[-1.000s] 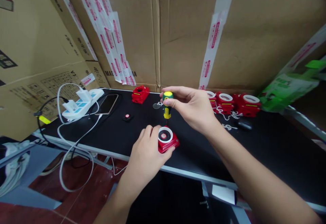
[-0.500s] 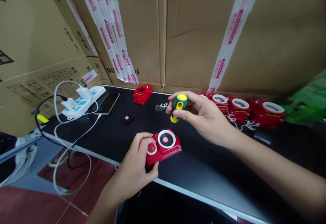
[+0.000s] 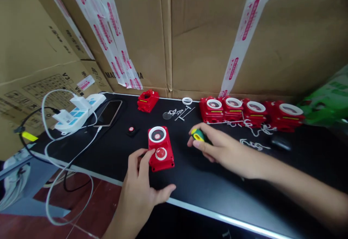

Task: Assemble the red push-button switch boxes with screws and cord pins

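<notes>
A red toy camera (image 3: 160, 148) with a white ring and a red button lies flat on the black table (image 3: 272, 184), near its front edge. My left hand (image 3: 143, 186) rests just in front of it with fingers spread, the fingertips touching its near left side. My right hand (image 3: 220, 148) is low over the table to the right of the toy, closed around a stubby screwdriver (image 3: 198, 134) with a green and yellow handle.
Several finished red toy cameras (image 3: 250, 110) line the back edge by the cardboard wall. Another red part (image 3: 147, 100), a white ring (image 3: 187, 101), small screws and white cords lie mid-table. A power strip (image 3: 78, 114), cables and a phone (image 3: 108, 113) sit at the left.
The left hand turned the red toy, laid it flat and opened. The right hand dropped from above the toy to the table on the right, still holding the screwdriver.
</notes>
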`<state>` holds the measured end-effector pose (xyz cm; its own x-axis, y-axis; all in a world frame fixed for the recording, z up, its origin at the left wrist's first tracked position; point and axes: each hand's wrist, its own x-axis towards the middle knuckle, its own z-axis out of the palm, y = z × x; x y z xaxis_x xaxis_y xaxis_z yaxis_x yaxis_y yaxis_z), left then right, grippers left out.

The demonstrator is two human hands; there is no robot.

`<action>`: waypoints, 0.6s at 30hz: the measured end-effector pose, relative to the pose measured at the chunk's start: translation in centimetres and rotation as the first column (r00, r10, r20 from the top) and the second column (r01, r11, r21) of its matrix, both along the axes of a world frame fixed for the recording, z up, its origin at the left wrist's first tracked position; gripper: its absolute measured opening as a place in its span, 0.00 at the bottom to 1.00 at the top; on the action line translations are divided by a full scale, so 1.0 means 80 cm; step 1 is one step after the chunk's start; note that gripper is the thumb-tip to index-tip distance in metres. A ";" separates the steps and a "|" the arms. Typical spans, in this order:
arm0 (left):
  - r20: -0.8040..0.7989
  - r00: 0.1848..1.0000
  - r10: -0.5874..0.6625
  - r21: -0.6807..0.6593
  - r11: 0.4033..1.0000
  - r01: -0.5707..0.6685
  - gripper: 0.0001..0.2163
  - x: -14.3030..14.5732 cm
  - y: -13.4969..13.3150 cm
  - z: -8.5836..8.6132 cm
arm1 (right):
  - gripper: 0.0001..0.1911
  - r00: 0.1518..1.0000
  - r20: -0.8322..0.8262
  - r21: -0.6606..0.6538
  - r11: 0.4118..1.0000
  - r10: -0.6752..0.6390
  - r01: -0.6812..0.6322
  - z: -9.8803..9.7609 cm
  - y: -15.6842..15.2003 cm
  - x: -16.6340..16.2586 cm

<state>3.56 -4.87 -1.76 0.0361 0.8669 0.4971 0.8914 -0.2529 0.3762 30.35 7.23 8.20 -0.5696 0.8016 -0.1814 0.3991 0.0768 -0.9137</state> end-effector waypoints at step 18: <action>0.171 0.984 -0.057 -0.257 0.961 0.100 0.36 -0.057 0.085 0.038 | 0.15 0.599 0.707 0.580 0.792 -0.376 -0.188 0.028 0.146 -0.052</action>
<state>-0.99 1.97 1.30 0.0480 0.9655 0.2560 0.7953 -0.1920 0.5750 26.19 18.89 10.44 -0.3507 0.9364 -0.0111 0.9358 0.3499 -0.0423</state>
